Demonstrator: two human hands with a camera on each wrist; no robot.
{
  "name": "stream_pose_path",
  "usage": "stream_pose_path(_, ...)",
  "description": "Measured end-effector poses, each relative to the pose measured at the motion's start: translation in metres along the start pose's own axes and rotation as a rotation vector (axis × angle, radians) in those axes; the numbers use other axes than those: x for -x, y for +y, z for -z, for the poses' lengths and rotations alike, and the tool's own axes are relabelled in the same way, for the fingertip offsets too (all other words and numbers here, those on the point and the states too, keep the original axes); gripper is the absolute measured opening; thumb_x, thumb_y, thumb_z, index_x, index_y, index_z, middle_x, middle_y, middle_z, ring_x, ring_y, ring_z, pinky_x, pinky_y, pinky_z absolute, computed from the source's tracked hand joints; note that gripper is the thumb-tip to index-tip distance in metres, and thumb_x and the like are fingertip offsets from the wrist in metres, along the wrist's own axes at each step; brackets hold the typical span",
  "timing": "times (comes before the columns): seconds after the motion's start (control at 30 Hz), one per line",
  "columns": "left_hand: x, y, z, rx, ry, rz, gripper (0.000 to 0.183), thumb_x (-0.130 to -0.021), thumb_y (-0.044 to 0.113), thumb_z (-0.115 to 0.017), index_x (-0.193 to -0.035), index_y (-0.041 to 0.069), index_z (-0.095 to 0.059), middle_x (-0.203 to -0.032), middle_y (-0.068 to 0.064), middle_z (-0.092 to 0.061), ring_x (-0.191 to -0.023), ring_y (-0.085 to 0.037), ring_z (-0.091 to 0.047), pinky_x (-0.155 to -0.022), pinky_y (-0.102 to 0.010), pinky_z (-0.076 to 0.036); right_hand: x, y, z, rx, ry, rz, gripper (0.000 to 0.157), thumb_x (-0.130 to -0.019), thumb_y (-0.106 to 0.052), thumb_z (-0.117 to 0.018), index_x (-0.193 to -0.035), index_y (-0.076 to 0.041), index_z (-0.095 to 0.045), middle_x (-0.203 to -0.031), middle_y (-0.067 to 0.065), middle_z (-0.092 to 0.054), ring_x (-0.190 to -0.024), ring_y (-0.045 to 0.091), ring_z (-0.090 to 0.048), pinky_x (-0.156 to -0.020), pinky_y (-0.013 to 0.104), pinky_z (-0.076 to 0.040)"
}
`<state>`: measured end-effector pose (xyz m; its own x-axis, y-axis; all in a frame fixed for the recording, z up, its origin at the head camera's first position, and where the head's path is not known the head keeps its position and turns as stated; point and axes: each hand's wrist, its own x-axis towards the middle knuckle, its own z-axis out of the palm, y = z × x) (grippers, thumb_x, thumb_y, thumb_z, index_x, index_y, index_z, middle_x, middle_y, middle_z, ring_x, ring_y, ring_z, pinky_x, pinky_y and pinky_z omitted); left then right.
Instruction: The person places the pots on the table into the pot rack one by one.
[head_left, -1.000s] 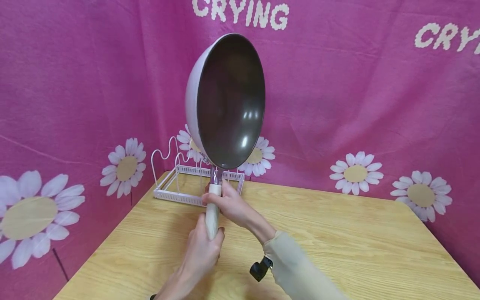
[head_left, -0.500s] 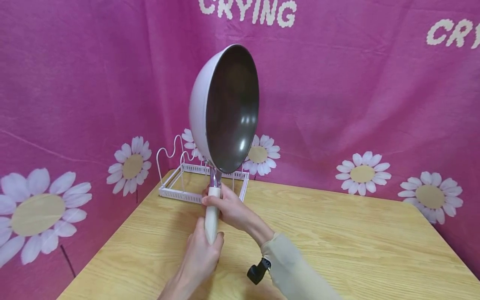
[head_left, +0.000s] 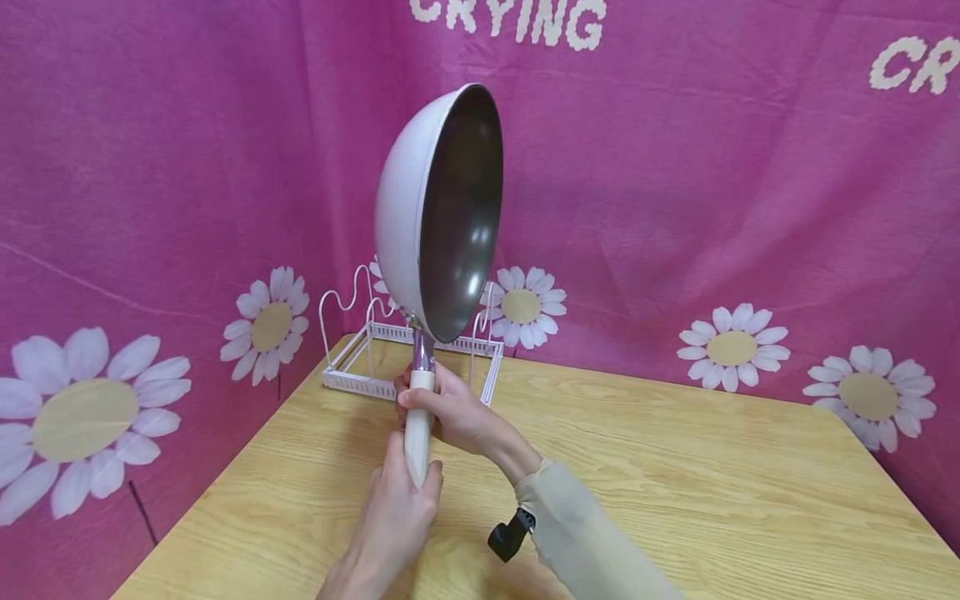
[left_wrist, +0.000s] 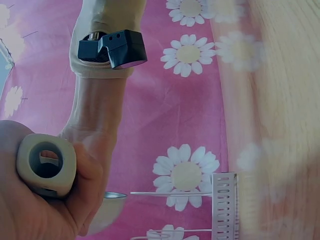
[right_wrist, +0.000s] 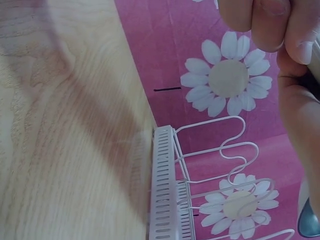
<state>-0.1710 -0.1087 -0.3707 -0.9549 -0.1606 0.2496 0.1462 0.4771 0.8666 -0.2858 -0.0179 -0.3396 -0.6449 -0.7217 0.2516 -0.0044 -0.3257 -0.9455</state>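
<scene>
Head view: we count one pan (head_left: pixel 438 208), both hands (head_left: pixel 420 450) wrapped round its handle (head_left: pixel 417 429); one rack (head_left: pixel 408 358) at the counter's (head_left: pixel 675 483) far-left corner.

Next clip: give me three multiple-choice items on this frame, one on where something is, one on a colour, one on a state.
1. Where is the rack?
A. at the table's far left corner
B. hanging on the cloth
C. in the left hand

2. What colour is the inside of the pan?
A. white
B. dark
C. red

3. How is the pan held?
A. flat on the table
B. by its rim, one hand
C. upright by its handle, both hands

Answers: 1 A, the rack stands on the table by the pink cloth's corner. 2 B, the inside is dark, the outside pale. 3 C, the left hand grips the handle's end and the right hand grips higher, bowl on edge above.
</scene>
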Motion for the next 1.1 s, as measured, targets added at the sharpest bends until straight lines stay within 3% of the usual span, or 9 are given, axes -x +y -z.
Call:
stream_pose_path(0.3,0.003,-0.003,0.000,-0.010,-0.020,0.039,0.035,-0.092,0.012,-0.062,-0.120,0.000,-0.045,-0.071,-0.005,-0.051,-0.054,-0.015,-0.047,-0.045,-0.029,-0.041,0.000,0.012,0.004,-0.053,-0.008,-0.019,0.024,-0.089,-0.004,-0.056,-0.107,-0.013,-0.042,-0.091,-0.002,-0.054,-0.079,0.009,-0.052,-0.073,0.021,-0.047)
stream_pose_path(0.7,0.006,-0.010,-0.002,-0.026,-0.109,0.076,0.040,-0.094,0.015,-0.059,-0.127,-0.001,-0.042,-0.070,-0.004,-0.051,-0.051,-0.014,-0.047,-0.042,-0.029,-0.040,0.005,0.033,0.013,-0.131,-0.009,-0.050,0.020,-0.092,-0.001,-0.049,-0.107,-0.014,-0.045,-0.087,-0.005,-0.055,-0.078,0.009,-0.052,-0.074,0.020,-0.046)
stream_pose_path(1.1,0.010,-0.011,-0.008,-0.032,-0.156,0.071,0.039,-0.096,0.017,-0.057,-0.124,-0.003,-0.039,-0.072,-0.006,-0.055,-0.053,-0.015,-0.051,-0.044,-0.029,-0.042,0.012,0.042,0.019,-0.131,-0.052,-0.003,0.012,-0.093,-0.006,-0.052,-0.100,-0.014,-0.048,-0.085,-0.005,-0.055,-0.077,0.008,-0.051,-0.072,0.020,-0.045)
